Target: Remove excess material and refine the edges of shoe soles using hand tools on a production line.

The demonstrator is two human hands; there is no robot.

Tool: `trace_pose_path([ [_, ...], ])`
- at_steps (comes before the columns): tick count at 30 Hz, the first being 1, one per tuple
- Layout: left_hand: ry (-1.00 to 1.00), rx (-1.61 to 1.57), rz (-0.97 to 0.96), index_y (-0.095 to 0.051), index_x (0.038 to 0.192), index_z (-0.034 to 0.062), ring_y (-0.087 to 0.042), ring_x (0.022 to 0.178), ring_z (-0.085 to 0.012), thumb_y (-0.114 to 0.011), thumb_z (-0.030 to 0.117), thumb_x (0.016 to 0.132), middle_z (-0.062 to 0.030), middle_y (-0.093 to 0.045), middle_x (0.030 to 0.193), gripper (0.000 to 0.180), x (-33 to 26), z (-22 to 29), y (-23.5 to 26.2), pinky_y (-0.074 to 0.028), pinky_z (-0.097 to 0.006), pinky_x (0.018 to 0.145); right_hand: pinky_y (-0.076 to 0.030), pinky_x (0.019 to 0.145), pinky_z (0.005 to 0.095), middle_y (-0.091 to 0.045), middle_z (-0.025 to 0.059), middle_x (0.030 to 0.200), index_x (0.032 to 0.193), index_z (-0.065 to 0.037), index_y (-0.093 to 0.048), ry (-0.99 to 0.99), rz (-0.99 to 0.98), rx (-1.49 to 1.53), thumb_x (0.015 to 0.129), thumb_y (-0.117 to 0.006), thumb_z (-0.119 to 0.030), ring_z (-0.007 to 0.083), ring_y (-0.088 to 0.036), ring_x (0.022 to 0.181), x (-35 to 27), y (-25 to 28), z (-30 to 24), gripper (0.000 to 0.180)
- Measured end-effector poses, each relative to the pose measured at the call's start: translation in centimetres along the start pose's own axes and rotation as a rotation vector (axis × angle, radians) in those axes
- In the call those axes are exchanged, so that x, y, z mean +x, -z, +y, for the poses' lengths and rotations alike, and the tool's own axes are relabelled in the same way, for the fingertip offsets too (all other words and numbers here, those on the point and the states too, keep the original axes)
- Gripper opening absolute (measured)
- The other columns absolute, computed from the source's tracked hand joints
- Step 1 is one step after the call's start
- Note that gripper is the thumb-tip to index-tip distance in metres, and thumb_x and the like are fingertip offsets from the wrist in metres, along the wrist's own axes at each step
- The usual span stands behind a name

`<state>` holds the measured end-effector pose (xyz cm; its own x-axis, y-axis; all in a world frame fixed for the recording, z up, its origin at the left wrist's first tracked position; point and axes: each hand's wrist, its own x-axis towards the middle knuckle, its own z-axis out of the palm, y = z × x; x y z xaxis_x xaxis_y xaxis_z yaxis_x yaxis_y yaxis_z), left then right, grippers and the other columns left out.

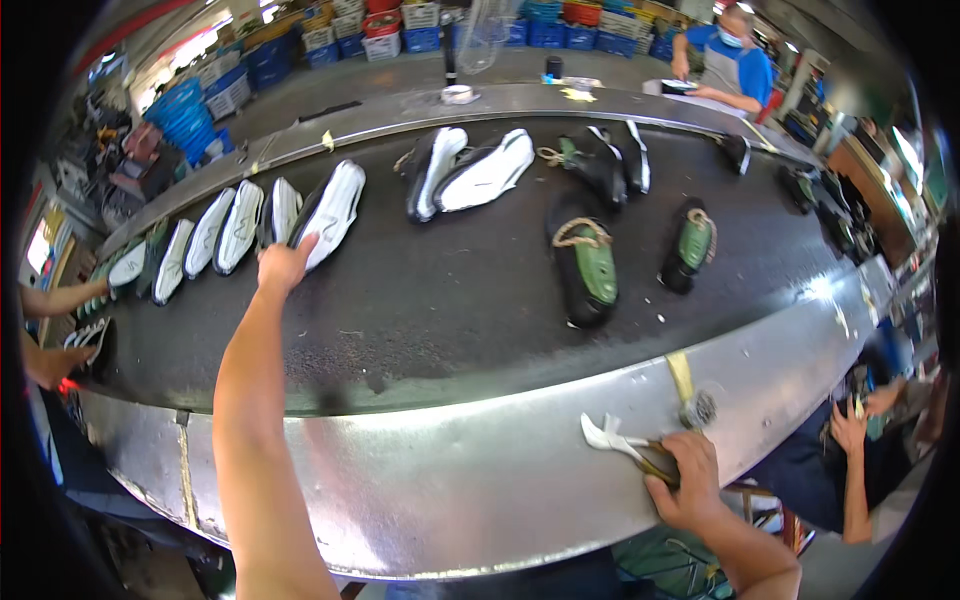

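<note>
My left hand (287, 262) reaches over the black belt (420, 300) and closes on the near end of a black shoe upper with a white underside (335, 205). My right hand (688, 478) rests on the metal ledge, wrapped round the handles of lasting pincers (622, 443) whose pale jaws point left. Left of my left hand, several more uppers lie with white undersides up, among them one upper (238, 228). Right of it lies a pair, including a white-bottomed upper (488, 170). Farther right are black uppers on green lasts with rope loops, such as one green last (597, 262).
A metal ledge (420, 500) runs along the near side, with a round metal fitting (699, 408) on it. Another person's hands (60, 335) touch shoes at far left. A masked person (730, 65) stands across the belt. Another person's hands (855, 425) work at right. Stacked crates (380, 45) stand behind.
</note>
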<state>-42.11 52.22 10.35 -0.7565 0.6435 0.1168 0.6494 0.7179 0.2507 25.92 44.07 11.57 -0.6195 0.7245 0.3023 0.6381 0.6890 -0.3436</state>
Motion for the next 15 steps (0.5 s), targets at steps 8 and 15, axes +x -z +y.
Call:
trace_pose_path([
  [8, -0.107, 0.101, -0.12, -0.069, 0.097, -0.0136, -0.065, 0.104, -0.0433, -0.064, 0.068, 0.082, -0.0335, -0.067, 0.102, 0.083, -21.6, -4.8, 14.8, -0.05, -0.047, 0.092, -0.041, 0.1, 0.0481, -0.059, 0.0181, 0.122, 0.122, -0.002, -0.056, -0.014, 0.083, 0.074, 0.083, -0.071, -0.025, 0.0392, -0.054, 0.116, -1.5, -0.4, -0.2, 0.047],
  [15, -0.01, -0.137, -0.114, -0.069, 0.085, -0.0122, -0.069, 0.083, -0.0355, -0.073, 0.051, 0.084, -0.029, -0.068, 0.09, 0.064, -41.8, -10.9, 21.2, -0.052, -0.045, 0.073, -0.042, 0.101, 0.0475, -0.061, 0.0177, 0.117, 0.115, -0.003, -0.058, -0.005, 0.193, 0.059, 0.085, -0.07, -0.027, 0.037, -0.055, 0.115, -2.5, -2.2, -0.3, 0.04],
])
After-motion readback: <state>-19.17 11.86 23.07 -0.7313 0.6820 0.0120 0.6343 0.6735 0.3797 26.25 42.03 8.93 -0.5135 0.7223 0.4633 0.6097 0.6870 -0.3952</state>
